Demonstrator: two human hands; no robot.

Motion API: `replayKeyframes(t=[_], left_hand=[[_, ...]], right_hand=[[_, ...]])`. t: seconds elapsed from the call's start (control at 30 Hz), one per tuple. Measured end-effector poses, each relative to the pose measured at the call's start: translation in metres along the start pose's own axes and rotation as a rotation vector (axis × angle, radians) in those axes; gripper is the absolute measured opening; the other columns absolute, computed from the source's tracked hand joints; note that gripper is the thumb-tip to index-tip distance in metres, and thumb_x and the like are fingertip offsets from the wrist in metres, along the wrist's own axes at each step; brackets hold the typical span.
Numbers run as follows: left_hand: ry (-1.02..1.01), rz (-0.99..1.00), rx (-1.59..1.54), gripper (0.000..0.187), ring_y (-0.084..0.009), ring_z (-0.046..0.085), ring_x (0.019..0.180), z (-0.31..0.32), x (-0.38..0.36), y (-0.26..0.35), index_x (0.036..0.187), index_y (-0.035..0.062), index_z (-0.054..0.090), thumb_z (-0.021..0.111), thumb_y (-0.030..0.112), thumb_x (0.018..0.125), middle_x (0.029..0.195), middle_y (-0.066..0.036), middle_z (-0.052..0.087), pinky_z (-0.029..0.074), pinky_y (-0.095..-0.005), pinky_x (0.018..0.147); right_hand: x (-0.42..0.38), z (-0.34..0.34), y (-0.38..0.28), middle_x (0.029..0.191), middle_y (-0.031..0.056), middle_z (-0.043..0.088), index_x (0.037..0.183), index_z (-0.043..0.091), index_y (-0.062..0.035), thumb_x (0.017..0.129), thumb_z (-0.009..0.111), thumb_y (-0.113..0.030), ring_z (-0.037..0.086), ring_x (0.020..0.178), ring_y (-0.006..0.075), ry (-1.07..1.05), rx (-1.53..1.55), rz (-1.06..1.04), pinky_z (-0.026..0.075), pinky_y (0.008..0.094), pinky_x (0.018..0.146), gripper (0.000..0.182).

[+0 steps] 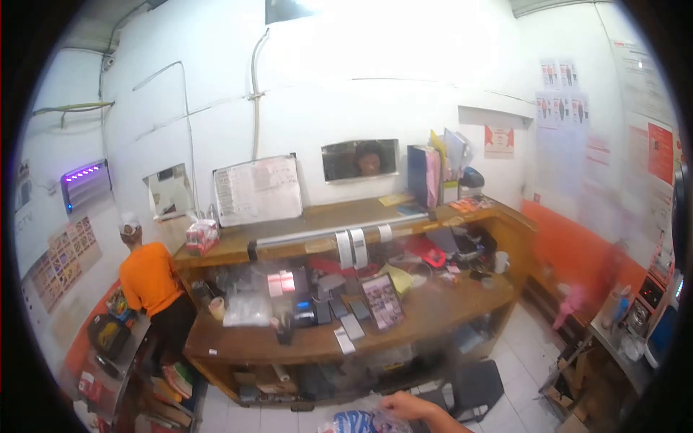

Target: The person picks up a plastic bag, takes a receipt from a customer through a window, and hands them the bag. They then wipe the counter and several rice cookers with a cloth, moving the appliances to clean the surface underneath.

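My right hand (406, 405) comes in from the bottom edge, its fingers closed on the top of a clear plastic bag (357, 420). Blue lettering shows on or through the plastic, and the frame's lower edge cuts off the rest of it. My left hand is out of sight. Beyond the bag stands a wooden counter (274, 351). Several dark phone-like slabs, a white slip (344, 340) and a framed sheet of small pictures (383, 302) lie on it.
A dark chair (479, 390) stands just right of my hand. A person in an orange shirt (150, 278) faces a side table at left. Binders (422, 177) and a whiteboard (258, 190) stand on the upper shelf. A cluttered table (617, 343) is at right.
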State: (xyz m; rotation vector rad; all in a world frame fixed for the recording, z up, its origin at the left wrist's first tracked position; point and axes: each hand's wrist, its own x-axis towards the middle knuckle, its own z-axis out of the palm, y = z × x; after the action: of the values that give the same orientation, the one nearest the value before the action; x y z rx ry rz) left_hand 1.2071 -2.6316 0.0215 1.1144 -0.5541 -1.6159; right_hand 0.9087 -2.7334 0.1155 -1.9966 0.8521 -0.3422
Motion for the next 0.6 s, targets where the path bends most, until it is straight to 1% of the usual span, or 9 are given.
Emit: replayKeyframes(t=[0.07,0.1,0.2,0.23,0.33,0.37,0.47,0.53,0.6], left_hand=[[-0.03,-0.017,0.01,0.057,-0.0242,0.061,0.112,-0.011,0.041,0.026,0.139,0.0069,0.049,0.07,0.024,0.088,0.124,-0.01,0.063,0.049,-0.0379,0.095],[-0.051,-0.029,0.017,0.058,-0.0241,0.061,0.112,-0.016,0.062,0.041,0.139,0.0069,0.049,0.071,0.023,0.088,0.124,-0.01,0.063,0.049,-0.0377,0.095],[-0.139,-0.061,0.065,0.058,-0.0238,0.061,0.112,-0.022,0.122,0.089,0.139,0.007,0.049,0.071,0.022,0.088,0.123,-0.01,0.063,0.049,-0.0373,0.096],[-0.18,-0.061,0.084,0.058,-0.0236,0.061,0.112,-0.023,0.145,0.103,0.139,0.007,0.049,0.072,0.022,0.088,0.123,-0.01,0.063,0.049,-0.0371,0.096],[-0.313,-0.048,0.143,0.059,-0.0233,0.061,0.113,-0.014,0.208,0.149,0.139,0.007,0.049,0.072,0.021,0.087,0.123,-0.01,0.063,0.05,-0.0366,0.096],[-0.357,-0.044,0.154,0.059,-0.0232,0.06,0.113,-0.006,0.228,0.162,0.139,0.007,0.049,0.073,0.021,0.087,0.123,-0.01,0.063,0.05,-0.0365,0.096],[-0.442,-0.016,0.191,0.059,-0.0229,0.06,0.113,0.028,0.291,0.2,0.139,0.007,0.049,0.073,0.019,0.087,0.122,-0.009,0.063,0.05,-0.036,0.097],[-0.387,-0.01,0.314,0.071,-0.0199,0.055,0.12,0.058,0.331,0.219,0.144,0.0075,0.043,0.078,0.019,0.083,0.134,-0.008,0.056,0.046,-0.0357,0.101],[-0.453,0.079,0.324,0.072,-0.0201,0.056,0.119,0.077,0.373,0.227,0.143,0.0066,0.043,0.079,0.018,0.082,0.131,-0.008,0.058,0.047,-0.0354,0.101]], right_hand=[[0.046,-0.009,0.02,0.085,0.0138,0.069,0.1,0.067,-0.0019,0.084,0.054,-0.004,0.06,0.076,0.0131,-0.026,0.04,-0.048,0.049,0.0344,0.072,0.02],[0.075,-0.006,0.052,0.095,0.0117,0.072,0.109,0.069,-0.0033,0.084,0.053,-0.002,0.064,0.082,0.0147,-0.038,-0.006,-0.01,0.051,0.0319,0.077,0.029],[0.136,-0.023,0.048,0.099,0.0177,0.072,0.119,0.067,-0.006,0.093,0.055,-0.015,0.069,0.087,0.0169,0.175,-0.01,0.025,0.055,0.0375,0.079,0.031],[0.148,-0.034,0.033,0.121,0.01,0.068,0.126,0.064,-0.0028,0.084,0.058,0.0,0.063,0.108,0.0164,0.145,0.398,0.181,0.048,0.0322,0.097,0.042],[0.192,-0.068,0.049,0.134,0.0099,0.061,0.13,0.061,-0.0019,0.085,0.061,-0.002,0.058,0.118,0.0176,0.142,0.297,-0.036,0.046,0.0337,0.1,0.046],[0.204,-0.076,0.056,0.132,0.008,0.06,0.133,0.058,-0.0018,0.085,0.064,-0.003,0.059,0.114,0.0188,0.192,0.336,-0.14,0.047,0.0335,0.099,0.049],[0.246,-0.107,0.057,0.122,0.0049,0.061,0.133,0.058,-0.0021,0.083,0.068,-0.006,0.058,0.111,0.0188,0.355,1.071,0.177,0.048,0.0331,0.097,0.051],[0.269,-0.138,0.042,0.112,0.0048,0.06,0.124,0.063,-0.0032,0.083,0.068,-0.01,0.057,0.109,0.0167,0.492,0.689,0.067,0.048,0.0298,0.091,0.042],[0.299,-0.161,0.076,0.112,0.0064,0.06,0.121,0.065,-0.0037,0.082,0.069,-0.011,0.056,0.11,0.0164,0.576,0.465,-0.056,0.048,0.0287,0.088,0.04]])
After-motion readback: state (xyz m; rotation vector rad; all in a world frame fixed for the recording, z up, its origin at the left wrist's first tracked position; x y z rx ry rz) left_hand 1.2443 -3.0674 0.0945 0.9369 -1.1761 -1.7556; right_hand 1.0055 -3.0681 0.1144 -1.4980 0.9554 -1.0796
